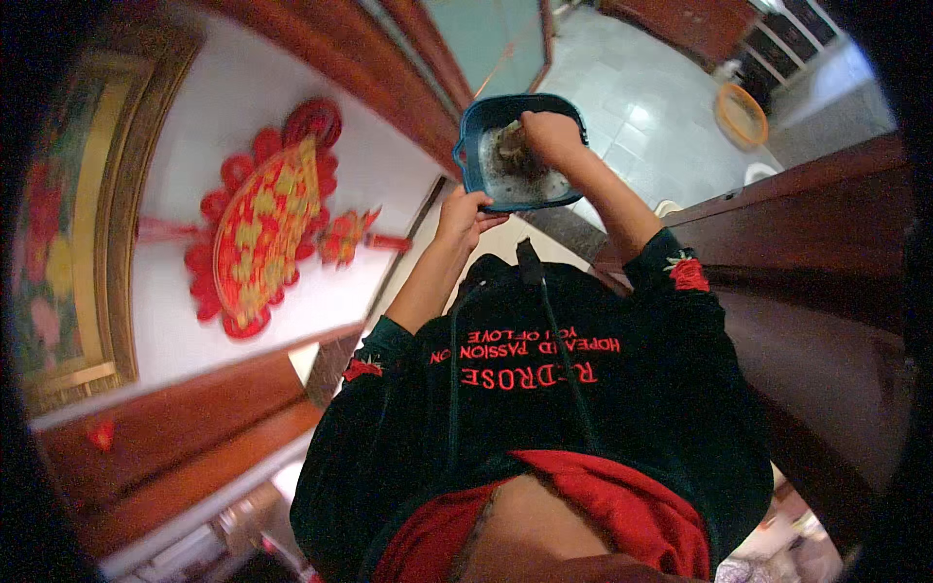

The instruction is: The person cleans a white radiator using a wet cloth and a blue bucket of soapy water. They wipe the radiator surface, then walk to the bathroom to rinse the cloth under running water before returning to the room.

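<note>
In front of me is a blue plastic bucket [477, 171] with rounded corners, tipped so that its inside faces me. My left hand [464, 218] grips its near-left rim, with the thumb over the edge and the fingers beneath. Reaching inside, my right hand [554, 138] is curled into a fist around a grey-brown clump [512, 144]; blur hides whether it is a rag or loose matter. Dark specks and brownish grime cover the pale bottom [496, 186] of the bucket around it.
Beyond a doorway lies a tiled floor [619, 146] with an orange-rimmed basin [742, 115]. A brown wooden door [802, 182] stands on my right. On the left wall hang a red and gold fan ornament [266, 233] and a framed picture [80, 233].
</note>
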Available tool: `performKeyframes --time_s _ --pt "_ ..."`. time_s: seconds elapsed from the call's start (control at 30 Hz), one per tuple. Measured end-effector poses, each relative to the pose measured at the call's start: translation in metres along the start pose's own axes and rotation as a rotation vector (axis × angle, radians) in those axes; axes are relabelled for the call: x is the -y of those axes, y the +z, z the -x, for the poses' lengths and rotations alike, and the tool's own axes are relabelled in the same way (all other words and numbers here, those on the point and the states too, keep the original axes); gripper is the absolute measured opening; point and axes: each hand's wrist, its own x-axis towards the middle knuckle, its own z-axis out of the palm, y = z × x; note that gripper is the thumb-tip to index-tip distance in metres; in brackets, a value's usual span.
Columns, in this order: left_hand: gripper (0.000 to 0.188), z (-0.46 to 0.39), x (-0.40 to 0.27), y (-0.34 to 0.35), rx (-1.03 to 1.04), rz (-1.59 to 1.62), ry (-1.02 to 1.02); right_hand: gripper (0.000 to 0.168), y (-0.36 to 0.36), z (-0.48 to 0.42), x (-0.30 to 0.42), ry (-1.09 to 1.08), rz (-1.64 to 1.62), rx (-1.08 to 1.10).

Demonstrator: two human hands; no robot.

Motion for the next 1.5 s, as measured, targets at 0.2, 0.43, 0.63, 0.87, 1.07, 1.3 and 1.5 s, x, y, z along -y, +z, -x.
performKeyframes --time_s 0.2,0.43,0.63,0.87,1.07,1.3,1.5 --pt "0.038 -0.015 -0.003 -0.007 0.199 -0.135 -0.107 0.033 0.042 0.061 0.012 0.141 -0.006 -0.002" --pt "0.030 -0.024 -0.014 -0.014 0.370 -0.334 -0.270 0.036 0.066 0.095 0.022 0.437 -0.025 0.120" --pt "0.033 -0.125 -0.027 -0.019 0.472 -0.337 -0.275 0.016 0.110 0.025 -0.031 0.495 -0.171 0.072" --pt "0.025 -0.158 -0.050 0.071 0.443 -0.339 -0.320 0.025 0.015 0.022 -0.086 0.645 -0.122 -0.360" --pt "0.029 -0.234 -0.053 0.131 0.452 -0.333 -0.272 0.035 -0.011 -0.027 -0.164 0.706 -0.177 -0.436" --pt "0.038 -0.334 -0.091 0.246 0.423 -0.279 -0.326 0.041 -0.017 -0.115 -0.298 0.517 -0.158 -0.301" --pt "0.032 -0.401 -0.117 0.329 0.433 -0.287 -0.243 0.061 -0.025 -0.184 -0.384 0.104 0.031 0.073"
